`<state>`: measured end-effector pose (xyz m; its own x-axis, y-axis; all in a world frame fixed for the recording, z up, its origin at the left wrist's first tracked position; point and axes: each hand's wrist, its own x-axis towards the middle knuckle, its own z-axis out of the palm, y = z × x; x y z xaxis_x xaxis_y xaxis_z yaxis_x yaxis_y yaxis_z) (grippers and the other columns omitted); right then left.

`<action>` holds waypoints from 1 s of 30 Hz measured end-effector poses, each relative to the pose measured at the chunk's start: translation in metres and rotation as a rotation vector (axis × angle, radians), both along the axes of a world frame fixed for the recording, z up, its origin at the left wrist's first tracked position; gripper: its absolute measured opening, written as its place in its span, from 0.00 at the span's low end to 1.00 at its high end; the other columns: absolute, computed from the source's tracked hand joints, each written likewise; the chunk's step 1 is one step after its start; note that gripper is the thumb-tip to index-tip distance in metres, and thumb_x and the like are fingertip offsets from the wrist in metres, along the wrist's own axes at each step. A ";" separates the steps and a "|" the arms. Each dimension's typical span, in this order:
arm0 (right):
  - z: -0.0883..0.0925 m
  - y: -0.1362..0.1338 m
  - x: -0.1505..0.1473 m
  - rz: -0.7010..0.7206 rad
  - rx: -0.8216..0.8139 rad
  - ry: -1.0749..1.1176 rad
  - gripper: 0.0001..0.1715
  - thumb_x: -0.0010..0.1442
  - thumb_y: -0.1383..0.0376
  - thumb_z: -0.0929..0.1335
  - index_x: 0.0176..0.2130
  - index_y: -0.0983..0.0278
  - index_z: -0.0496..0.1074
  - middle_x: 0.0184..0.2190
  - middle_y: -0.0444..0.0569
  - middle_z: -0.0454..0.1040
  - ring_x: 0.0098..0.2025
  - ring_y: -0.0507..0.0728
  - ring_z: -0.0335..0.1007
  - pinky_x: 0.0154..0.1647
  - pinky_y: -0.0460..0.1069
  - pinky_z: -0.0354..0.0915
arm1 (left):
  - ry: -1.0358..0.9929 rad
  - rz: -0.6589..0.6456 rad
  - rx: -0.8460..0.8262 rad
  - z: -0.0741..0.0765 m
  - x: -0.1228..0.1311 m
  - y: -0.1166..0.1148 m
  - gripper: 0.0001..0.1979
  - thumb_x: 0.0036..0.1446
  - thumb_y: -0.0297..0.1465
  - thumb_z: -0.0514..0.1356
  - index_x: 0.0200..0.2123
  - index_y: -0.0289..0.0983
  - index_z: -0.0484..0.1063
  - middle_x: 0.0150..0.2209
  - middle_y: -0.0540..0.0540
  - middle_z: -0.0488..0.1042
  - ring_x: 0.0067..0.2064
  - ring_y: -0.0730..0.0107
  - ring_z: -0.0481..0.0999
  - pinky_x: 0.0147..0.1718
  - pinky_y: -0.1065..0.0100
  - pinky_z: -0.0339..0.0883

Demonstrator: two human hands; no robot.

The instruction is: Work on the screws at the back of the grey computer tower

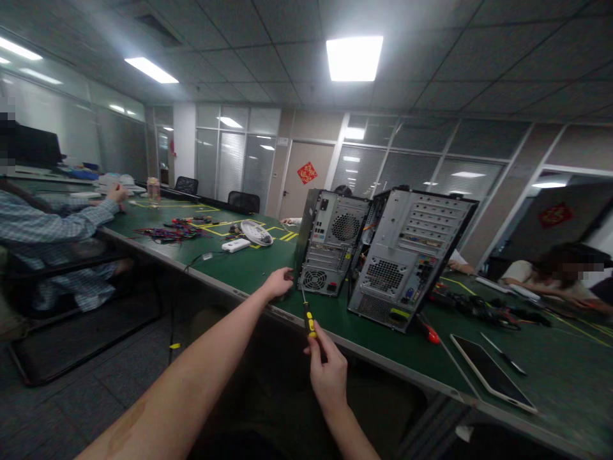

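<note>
While the left hand [278, 284] is extended beside the left computer tower [329, 250] on the worktop [251, 267], its grip cannot be discerned; nearer, a screwdriver [309, 317] is grasped by the right hand [329, 367], shaft angled toward the tower's lower left corner.

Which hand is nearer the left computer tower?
Left. The left hand is by the tower, near its lower left corner; the right hand is farther back, holding the screwdriver.
</note>
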<state>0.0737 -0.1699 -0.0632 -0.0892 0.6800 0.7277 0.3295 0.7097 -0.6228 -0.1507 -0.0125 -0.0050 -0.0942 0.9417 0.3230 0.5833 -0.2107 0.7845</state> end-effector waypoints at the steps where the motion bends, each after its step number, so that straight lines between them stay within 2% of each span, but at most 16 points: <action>1: 0.000 0.000 0.000 0.004 0.007 -0.011 0.22 0.70 0.62 0.65 0.60 0.63 0.73 0.47 0.55 0.80 0.29 0.51 0.76 0.39 0.49 0.74 | 0.003 0.002 0.000 0.000 0.000 0.000 0.30 0.51 0.22 0.60 0.60 0.30 0.69 0.48 0.40 0.81 0.46 0.64 0.80 0.47 0.71 0.71; 8: 0.001 -0.002 -0.001 -0.019 0.001 -0.006 0.20 0.70 0.62 0.65 0.58 0.62 0.74 0.47 0.54 0.79 0.28 0.51 0.75 0.38 0.48 0.74 | -0.006 0.001 0.007 -0.003 -0.001 0.003 0.30 0.51 0.23 0.60 0.60 0.31 0.69 0.48 0.41 0.81 0.46 0.65 0.80 0.47 0.71 0.71; 13: 0.003 -0.003 0.000 -0.023 0.050 -0.042 0.21 0.71 0.63 0.63 0.60 0.61 0.72 0.37 0.49 0.77 0.30 0.52 0.73 0.39 0.48 0.71 | -0.006 -0.006 0.000 -0.002 0.000 0.002 0.31 0.50 0.23 0.62 0.60 0.31 0.69 0.47 0.41 0.81 0.45 0.65 0.80 0.47 0.71 0.72; 17: 0.006 -0.004 0.000 -0.028 0.052 -0.046 0.22 0.72 0.63 0.62 0.61 0.61 0.70 0.36 0.49 0.76 0.30 0.52 0.72 0.38 0.48 0.71 | 0.003 -0.069 0.013 -0.004 0.000 0.002 0.35 0.49 0.25 0.65 0.62 0.32 0.67 0.48 0.41 0.80 0.43 0.66 0.81 0.44 0.71 0.73; 23: 0.006 -0.004 -0.001 -0.024 0.020 -0.066 0.23 0.72 0.62 0.62 0.62 0.63 0.70 0.34 0.49 0.77 0.28 0.52 0.72 0.37 0.48 0.71 | 0.122 -0.092 0.055 -0.004 0.001 -0.003 0.42 0.45 0.36 0.73 0.63 0.34 0.66 0.48 0.40 0.80 0.46 0.60 0.80 0.48 0.65 0.73; 30: 0.005 -0.004 -0.001 -0.022 -0.007 -0.063 0.23 0.71 0.60 0.62 0.61 0.63 0.72 0.38 0.51 0.80 0.27 0.51 0.74 0.37 0.47 0.73 | 0.211 -0.083 0.053 0.004 0.009 -0.014 0.38 0.49 0.42 0.71 0.61 0.35 0.68 0.51 0.38 0.79 0.52 0.57 0.79 0.51 0.65 0.72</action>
<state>0.0728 -0.1741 -0.0579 -0.1192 0.6877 0.7162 0.3837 0.6972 -0.6056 -0.1415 -0.0269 -0.0007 0.0580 0.9244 0.3769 0.7122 -0.3029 0.6333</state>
